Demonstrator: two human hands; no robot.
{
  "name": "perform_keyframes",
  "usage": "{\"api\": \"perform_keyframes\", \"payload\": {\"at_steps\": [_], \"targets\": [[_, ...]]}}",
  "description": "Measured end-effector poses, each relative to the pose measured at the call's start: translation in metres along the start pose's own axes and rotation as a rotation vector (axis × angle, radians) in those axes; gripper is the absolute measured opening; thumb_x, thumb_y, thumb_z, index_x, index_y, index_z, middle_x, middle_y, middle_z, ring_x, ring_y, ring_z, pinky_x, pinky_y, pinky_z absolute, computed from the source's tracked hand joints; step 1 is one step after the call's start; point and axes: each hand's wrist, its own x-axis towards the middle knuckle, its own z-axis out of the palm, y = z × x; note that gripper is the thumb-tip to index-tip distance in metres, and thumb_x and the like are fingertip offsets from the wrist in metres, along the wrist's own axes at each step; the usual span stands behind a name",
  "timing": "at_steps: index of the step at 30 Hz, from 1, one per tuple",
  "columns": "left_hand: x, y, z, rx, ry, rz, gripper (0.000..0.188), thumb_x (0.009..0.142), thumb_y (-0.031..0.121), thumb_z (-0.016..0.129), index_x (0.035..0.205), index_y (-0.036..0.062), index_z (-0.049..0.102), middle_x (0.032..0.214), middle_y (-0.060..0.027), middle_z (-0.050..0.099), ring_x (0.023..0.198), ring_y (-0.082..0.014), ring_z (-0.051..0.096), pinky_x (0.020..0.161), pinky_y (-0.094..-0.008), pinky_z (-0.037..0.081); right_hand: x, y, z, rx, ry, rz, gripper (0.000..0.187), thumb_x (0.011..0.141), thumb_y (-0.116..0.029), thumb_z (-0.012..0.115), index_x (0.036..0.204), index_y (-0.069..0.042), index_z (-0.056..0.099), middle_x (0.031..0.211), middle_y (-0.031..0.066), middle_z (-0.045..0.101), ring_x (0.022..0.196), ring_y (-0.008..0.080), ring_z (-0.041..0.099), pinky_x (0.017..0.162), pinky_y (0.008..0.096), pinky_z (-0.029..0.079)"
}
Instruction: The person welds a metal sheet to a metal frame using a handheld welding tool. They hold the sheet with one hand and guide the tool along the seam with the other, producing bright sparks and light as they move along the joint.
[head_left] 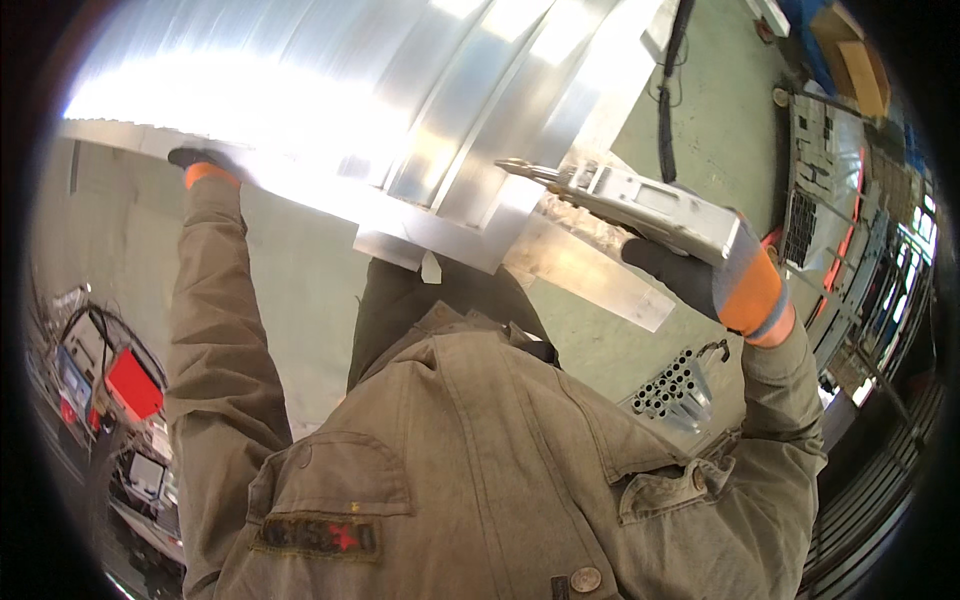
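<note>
A large shiny ribbed metal panel (455, 130) stretches ahead of me, washed out by glare on its left. My left hand (207, 163), in a dark glove with an orange cuff, grips the panel's near left edge; its fingers are partly hidden there. On the right, my right hand (735, 285), in a grey, orange and dark glove, is closed round the rear of a whitish welding gun (650, 203). The gun's pointed metal nozzle (520, 168) points left, over the panel's ribs near its right side. I cannot tell whether the tip touches the metal.
A flat metal strip (600, 272) juts out under the gun. Beyond it hangs a black cable (667, 115). On the floor at right lies a bundle of metal tubes (672, 392). A red box (134, 384) and equipment stand at left; racks (835, 200) and cardboard (855, 65) at right.
</note>
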Motion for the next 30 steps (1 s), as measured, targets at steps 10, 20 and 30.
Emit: {"api": "perform_keyframes", "payload": {"at_steps": [10, 20, 30], "targets": [[-0.01, 0.041, 0.022, 0.587, -0.15, 0.233, 0.078, 0.107, 0.061, 0.07, 0.158, 0.0039, 0.06, 0.16, -0.0174, 0.064, 0.143, -0.038, 0.063, 0.112, -0.0639, 0.051, -0.14, -0.113, -0.001, -0.23, 0.43, 0.311, 0.042, 0.095, -0.017, 0.092, 0.134, -0.007, 0.08, 0.107, 0.0137, 0.082, 0.081, 0.0296, 0.077, 0.075, 0.0396, 0.061], [-0.027, 0.049, 0.039, 0.91, -0.108, 0.466, 0.07, 0.109, 0.056, 0.069, 0.162, 0.0114, 0.059, 0.165, -0.0116, 0.061, 0.149, -0.038, 0.058, 0.112, -0.0719, 0.049, -0.209, -0.236, 0.167, -0.481, 0.443, 0.398, 0.037, 0.092, -0.022, 0.095, 0.125, -0.012, 0.082, 0.102, 0.0118, 0.078, 0.078, 0.0324, 0.077, 0.069, 0.0431, 0.061], [-0.033, 0.066, 0.045, 1.134, -0.076, 0.557, 0.064, 0.111, 0.05, 0.068, 0.166, 0.0189, 0.058, 0.17, -0.0058, 0.058, 0.154, -0.038, 0.054, 0.112, -0.0798, 0.046, -0.123, -0.142, 0.304, 0.182, 0.73, 0.684, 0.049, 0.101, -0.026, 0.091, 0.142, -0.003, 0.077, 0.117, 0.0082, 0.084, 0.1, 0.0157, 0.073, 0.087, 0.037, 0.06]]}}
